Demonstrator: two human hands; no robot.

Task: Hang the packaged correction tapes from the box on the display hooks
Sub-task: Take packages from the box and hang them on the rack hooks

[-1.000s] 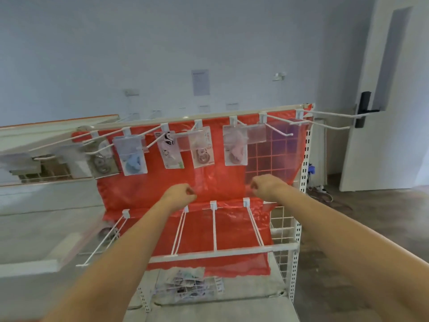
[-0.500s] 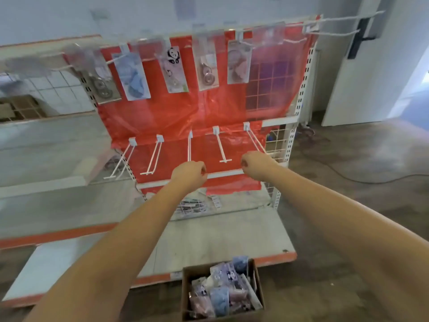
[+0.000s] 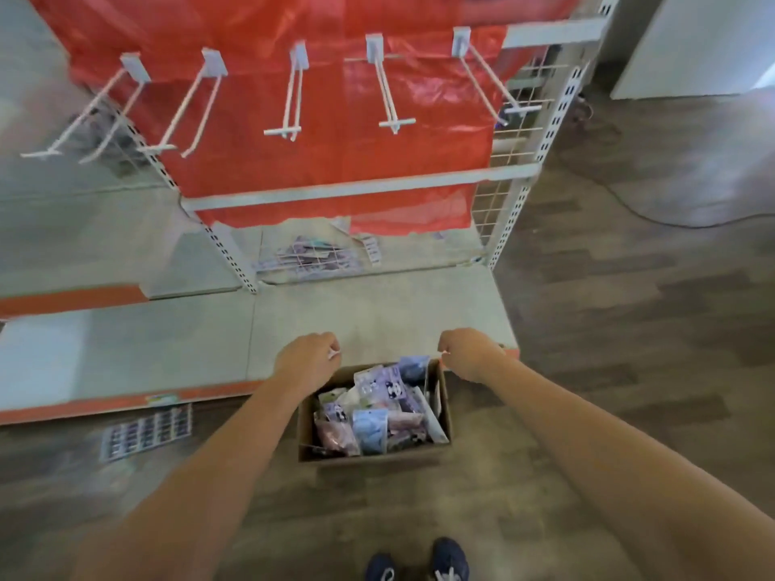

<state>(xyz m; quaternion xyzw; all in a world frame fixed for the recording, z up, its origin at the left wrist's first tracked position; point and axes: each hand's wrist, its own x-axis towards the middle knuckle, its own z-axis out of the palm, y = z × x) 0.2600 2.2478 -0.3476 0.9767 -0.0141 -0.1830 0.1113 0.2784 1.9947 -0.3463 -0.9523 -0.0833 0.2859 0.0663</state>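
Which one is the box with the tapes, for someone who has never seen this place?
Find the red-backed display rack with white hooks. On the wood floor before its base shelf sits an open brown cardboard box, between the person's forearms. Only it is stuffed with pastel packets.

Both forearms are seen bare, no sleeves reaching them; dark blue shoes (image 3: 417, 561) with white laces are worn.

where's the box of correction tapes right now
The cardboard box sits on the wooden floor low in the head view, just in front of the shelf base and between the left hand and right hand, with packaged correction tapes inside.
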